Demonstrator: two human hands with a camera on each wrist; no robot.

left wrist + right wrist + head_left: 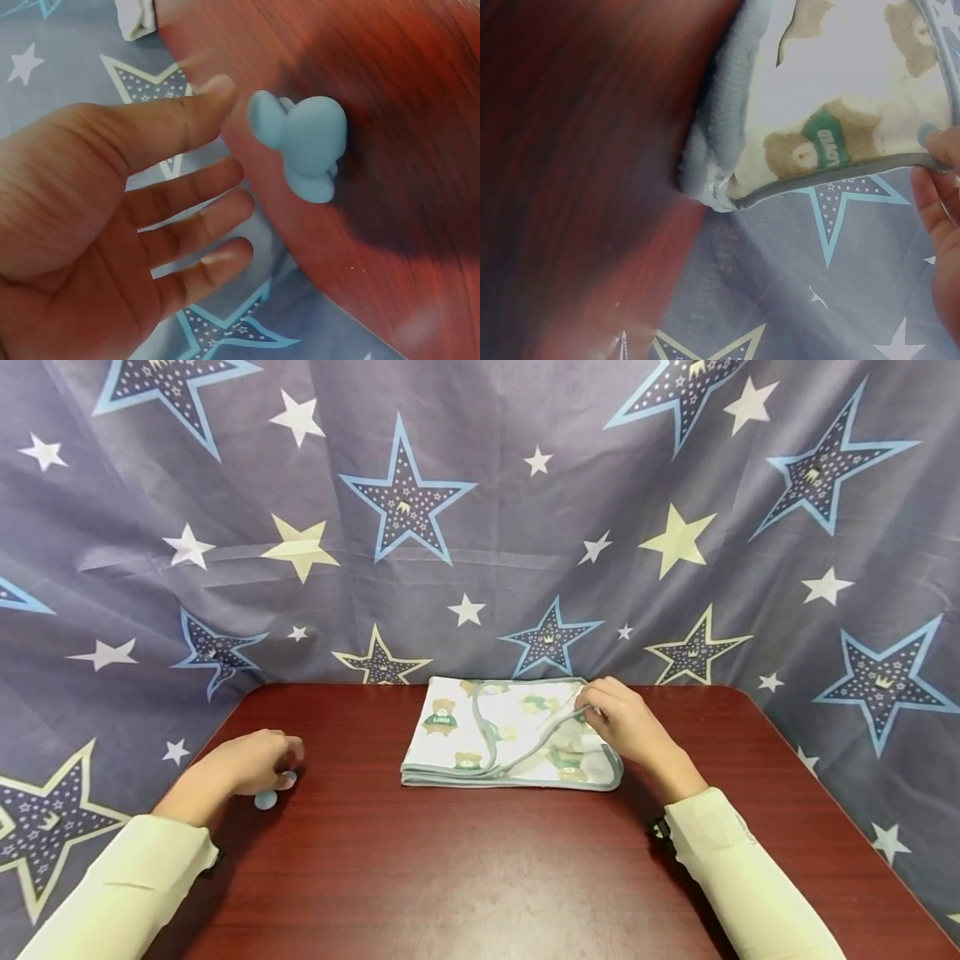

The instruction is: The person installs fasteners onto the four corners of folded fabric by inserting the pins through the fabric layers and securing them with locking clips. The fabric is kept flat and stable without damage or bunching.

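A folded white baby blanket with grey-blue edging and a printed bear pattern lies at the far middle of the table. My right hand pinches the trimmed edge of its top layer between thumb and fingers. In the right wrist view that blanket is partly lifted, its edge held in the right hand. At the left, my left hand hovers beside a small light-blue rounded object with ear-like lobes. In the left wrist view the fingers of the left hand are loosely extended, apart from it.
The dark red wooden table has rounded far corners. Behind and beside it hangs a grey-purple curtain printed with stars.
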